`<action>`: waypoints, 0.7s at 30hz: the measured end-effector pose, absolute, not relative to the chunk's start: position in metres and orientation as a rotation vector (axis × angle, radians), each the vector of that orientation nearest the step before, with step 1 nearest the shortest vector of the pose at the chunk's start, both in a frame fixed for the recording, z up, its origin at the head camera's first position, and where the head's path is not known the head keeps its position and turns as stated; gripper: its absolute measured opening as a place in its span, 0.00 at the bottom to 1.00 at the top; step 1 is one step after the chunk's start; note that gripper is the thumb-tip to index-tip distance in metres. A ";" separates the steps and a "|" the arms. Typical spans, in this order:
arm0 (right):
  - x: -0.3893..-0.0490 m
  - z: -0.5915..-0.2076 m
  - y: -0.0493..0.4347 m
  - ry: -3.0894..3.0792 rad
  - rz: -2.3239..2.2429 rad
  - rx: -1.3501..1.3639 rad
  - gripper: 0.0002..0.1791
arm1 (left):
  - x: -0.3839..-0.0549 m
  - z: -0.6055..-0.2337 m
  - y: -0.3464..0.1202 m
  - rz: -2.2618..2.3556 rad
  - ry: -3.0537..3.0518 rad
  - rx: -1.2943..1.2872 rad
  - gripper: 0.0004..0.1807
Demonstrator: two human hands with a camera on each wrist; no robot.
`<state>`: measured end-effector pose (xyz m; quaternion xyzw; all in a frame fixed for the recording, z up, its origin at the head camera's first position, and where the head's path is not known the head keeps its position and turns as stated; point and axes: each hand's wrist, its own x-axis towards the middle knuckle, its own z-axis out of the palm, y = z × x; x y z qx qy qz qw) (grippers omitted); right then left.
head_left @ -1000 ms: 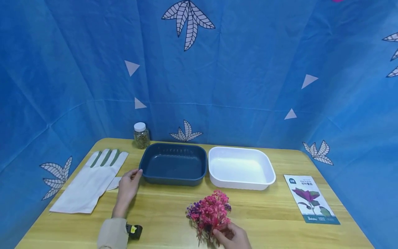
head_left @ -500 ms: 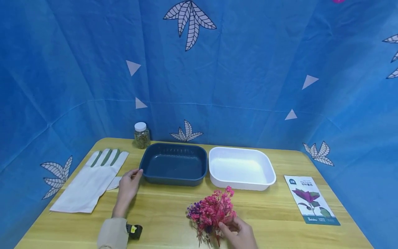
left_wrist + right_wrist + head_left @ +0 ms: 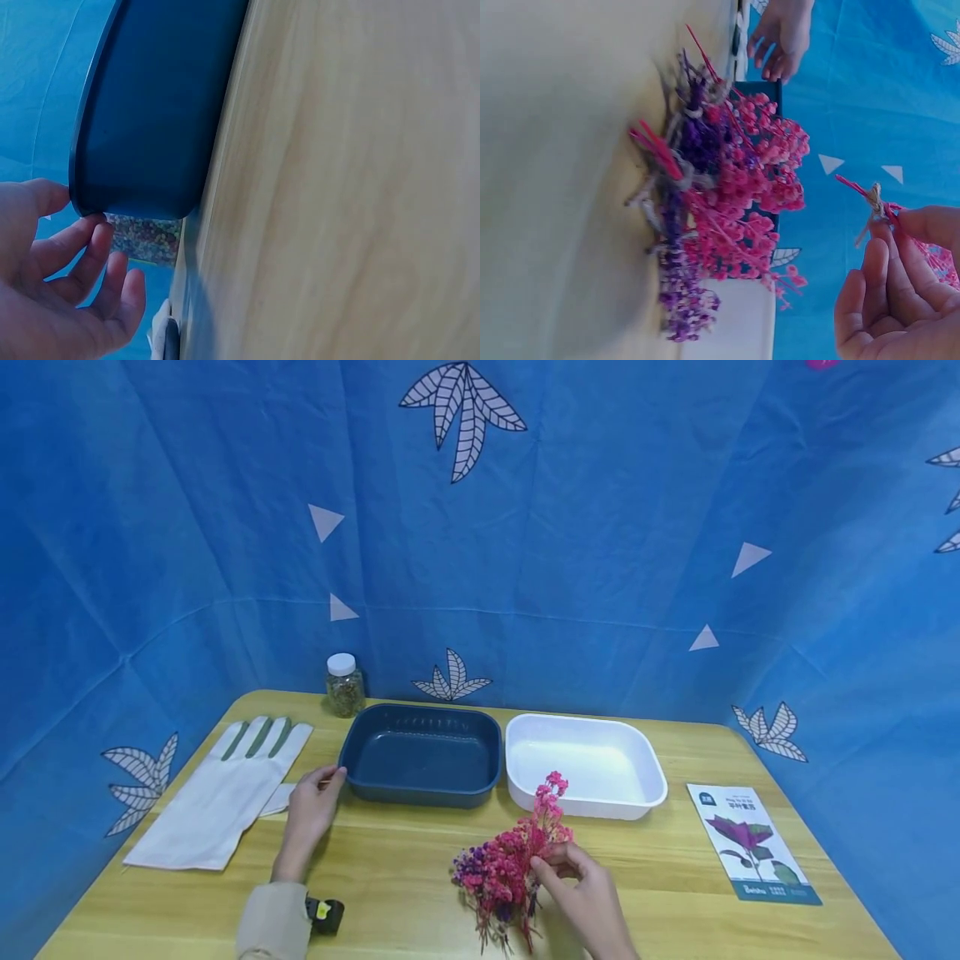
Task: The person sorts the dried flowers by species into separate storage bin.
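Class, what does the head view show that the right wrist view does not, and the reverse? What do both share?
Head only: the plant packet and the left sleeve.

Right wrist only: twine around the stem of the pink sprig that the right hand pinches.

Both: that sprig, that hand, the left hand, the flower bunch, the dark blue tray and the white tray.

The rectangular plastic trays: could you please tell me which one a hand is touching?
The dark blue rectangular plastic tray: the left hand pinches its rim at a corner, whereas neither hand touches the white rectangular plastic tray.
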<state>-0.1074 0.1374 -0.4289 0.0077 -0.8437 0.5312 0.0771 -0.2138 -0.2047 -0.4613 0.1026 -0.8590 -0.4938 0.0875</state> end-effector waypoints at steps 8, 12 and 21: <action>-0.127 -0.418 0.126 -2.504 1.630 0.087 0.07 | -0.215 -0.461 -0.207 -1.477 -2.567 0.328 0.27; -0.142 -0.416 0.119 -2.494 1.590 0.152 0.07 | -0.215 -0.462 -0.208 -1.484 -2.562 0.326 0.27; -0.179 -0.404 0.105 -2.552 1.540 0.303 0.05 | -0.215 -0.463 -0.207 -1.492 -2.546 0.307 0.25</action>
